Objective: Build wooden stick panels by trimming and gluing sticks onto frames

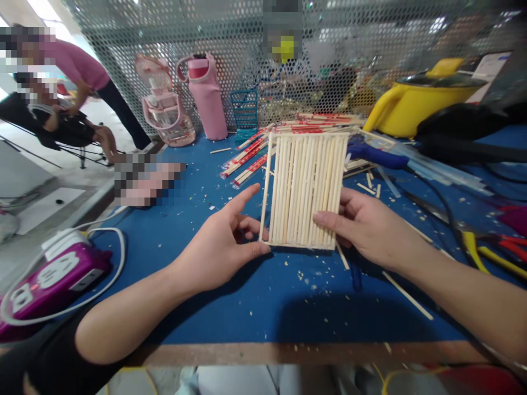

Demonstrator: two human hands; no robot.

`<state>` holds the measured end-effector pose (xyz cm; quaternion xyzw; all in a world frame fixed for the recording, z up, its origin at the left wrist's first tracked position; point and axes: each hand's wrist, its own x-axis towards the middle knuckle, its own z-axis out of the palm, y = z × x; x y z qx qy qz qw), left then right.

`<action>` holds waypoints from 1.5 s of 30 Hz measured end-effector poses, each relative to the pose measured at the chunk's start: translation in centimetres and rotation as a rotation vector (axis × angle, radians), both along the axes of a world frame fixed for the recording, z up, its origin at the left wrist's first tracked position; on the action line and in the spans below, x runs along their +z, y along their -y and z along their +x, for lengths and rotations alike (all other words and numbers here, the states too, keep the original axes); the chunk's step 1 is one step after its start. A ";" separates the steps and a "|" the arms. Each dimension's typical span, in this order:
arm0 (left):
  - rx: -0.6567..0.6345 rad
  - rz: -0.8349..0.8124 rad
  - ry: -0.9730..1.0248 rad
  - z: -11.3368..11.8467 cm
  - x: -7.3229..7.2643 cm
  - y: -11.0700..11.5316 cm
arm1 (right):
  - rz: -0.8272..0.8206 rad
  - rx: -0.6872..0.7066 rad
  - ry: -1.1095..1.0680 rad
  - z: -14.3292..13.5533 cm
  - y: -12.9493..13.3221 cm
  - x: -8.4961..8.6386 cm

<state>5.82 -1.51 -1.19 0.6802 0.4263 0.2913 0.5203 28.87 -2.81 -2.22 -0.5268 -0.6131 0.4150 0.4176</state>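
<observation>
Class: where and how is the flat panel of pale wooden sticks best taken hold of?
Pinch the flat panel of pale wooden sticks at its right edge, probably best from the right, as the bare right hand does: thumb in front, fingers behind. The panel is thin, and that side is closely packed, while a gap shows beside the leftmost stick.

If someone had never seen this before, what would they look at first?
Probably the panel of pale wooden sticks in the middle, gripped at its right edge by the right hand, with the left hand at its lower left corner. Then the bright yellow pot at the back right, and the purple power strip at the near left of the blue table.
</observation>
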 end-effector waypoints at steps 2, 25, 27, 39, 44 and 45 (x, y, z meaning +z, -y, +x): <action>0.008 0.050 -0.010 0.0 -0.2 0.0 | 0.105 -0.101 0.114 0.3 0.2 -0.2; -0.235 0.444 -0.098 -1.4 -2.3 -2.2 | 1.052 0.332 1.597 -7.2 4.8 5.7; -0.270 0.451 -0.105 -1.6 -2.3 -2.3 | 0.903 0.310 1.675 -8.1 4.6 5.6; -0.304 0.548 -0.181 -1.4 -2.6 -3.0 | 1.002 0.248 1.314 -7.0 7.5 6.1; -0.306 0.568 -0.188 -1.3 -2.7 -3.0 | 1.130 -0.065 1.268 -5.1 6.4 9.4; -0.304 0.567 -0.184 -1.3 -2.7 -2.9 | 1.089 -0.075 1.276 -5.1 5.9 9.8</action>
